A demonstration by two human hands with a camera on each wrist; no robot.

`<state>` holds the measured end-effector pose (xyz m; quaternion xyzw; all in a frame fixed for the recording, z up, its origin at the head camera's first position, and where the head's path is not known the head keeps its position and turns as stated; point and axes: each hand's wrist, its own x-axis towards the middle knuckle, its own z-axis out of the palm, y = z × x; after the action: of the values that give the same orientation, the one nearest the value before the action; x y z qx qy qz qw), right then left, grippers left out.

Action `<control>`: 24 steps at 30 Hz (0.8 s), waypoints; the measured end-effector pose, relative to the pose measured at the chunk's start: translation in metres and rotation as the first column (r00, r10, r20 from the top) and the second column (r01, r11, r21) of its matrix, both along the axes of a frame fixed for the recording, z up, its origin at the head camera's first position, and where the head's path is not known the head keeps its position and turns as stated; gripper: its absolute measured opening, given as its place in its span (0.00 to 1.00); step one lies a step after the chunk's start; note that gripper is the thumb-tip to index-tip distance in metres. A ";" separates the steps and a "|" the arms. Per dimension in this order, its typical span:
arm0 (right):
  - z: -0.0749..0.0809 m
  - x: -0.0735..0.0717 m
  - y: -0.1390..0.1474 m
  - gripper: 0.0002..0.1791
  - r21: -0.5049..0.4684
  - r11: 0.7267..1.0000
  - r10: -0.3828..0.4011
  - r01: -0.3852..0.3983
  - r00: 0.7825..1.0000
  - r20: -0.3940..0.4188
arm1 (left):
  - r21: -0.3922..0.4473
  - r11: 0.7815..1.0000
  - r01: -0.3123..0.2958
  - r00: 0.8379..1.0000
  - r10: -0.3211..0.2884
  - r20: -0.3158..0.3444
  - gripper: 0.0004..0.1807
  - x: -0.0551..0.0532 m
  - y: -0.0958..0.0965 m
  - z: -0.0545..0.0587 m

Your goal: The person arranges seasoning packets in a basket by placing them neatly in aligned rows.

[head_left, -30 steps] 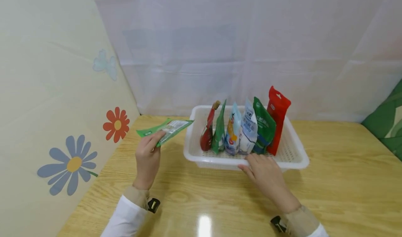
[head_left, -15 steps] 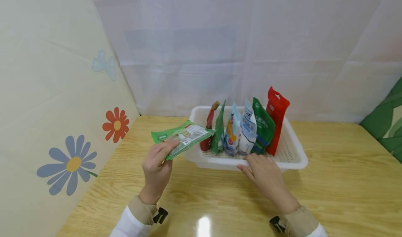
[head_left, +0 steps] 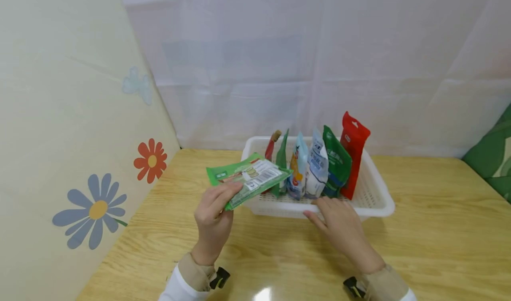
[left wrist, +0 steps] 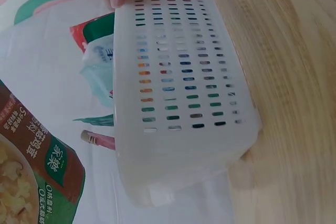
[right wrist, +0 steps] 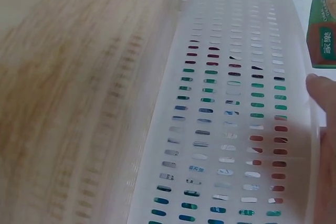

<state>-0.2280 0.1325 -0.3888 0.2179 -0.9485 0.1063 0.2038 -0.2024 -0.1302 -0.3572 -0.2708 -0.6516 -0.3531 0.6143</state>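
Observation:
My left hand (head_left: 215, 219) pinches a soup packet (head_left: 255, 179) with a green border and a barcode, thumb on the face towards me. It is held up over the left front corner of a white plastic basket (head_left: 279, 209). The left wrist view shows the packet's other face (left wrist: 39, 166), with a bowl of soup pictured on brown and green. My right hand (head_left: 343, 225) grips the basket's front rim, fingers over the edge and thumb outside. In the basket, several pouches stand in a row: a red one with a cap, a green one (head_left: 281, 152), light-blue ones (head_left: 317, 163), a dark green one (head_left: 337, 159) and a tall red one (head_left: 354, 152).
The basket stands on a wooden table (head_left: 435, 221) near the white cloth (head_left: 239, 92) at the back. A flower-decorated wall (head_left: 60, 128) rises on the left. The basket's right end (head_left: 373, 194) has a bare slotted floor.
My left hand has carried the soup packet rightwards, from left of the basket to over its left front corner, hiding part of the leftmost pouches. My right hand stays on the rim.

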 end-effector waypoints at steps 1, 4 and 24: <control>0.000 0.000 0.000 0.15 -0.002 1.000 0.001 -0.001 1.000 0.001 | -0.003 1.000 -0.001 1.000 0.001 -0.003 0.09 0.000 0.001 0.000; -0.001 -0.001 0.000 0.16 -0.011 1.000 0.010 -0.010 1.000 -0.012 | -0.019 1.000 0.011 1.000 -0.011 -0.003 0.09 0.000 0.005 -0.002; 0.008 0.003 0.003 0.11 -0.324 0.940 0.100 -0.107 0.994 -0.036 | -0.153 0.987 0.059 0.998 -0.060 0.002 0.10 -0.001 0.015 -0.011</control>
<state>-0.2246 0.1351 -0.3809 0.2319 -0.9033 0.2697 0.2399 -0.2032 -0.1152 -0.3681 -0.3367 -0.6677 -0.3201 0.5817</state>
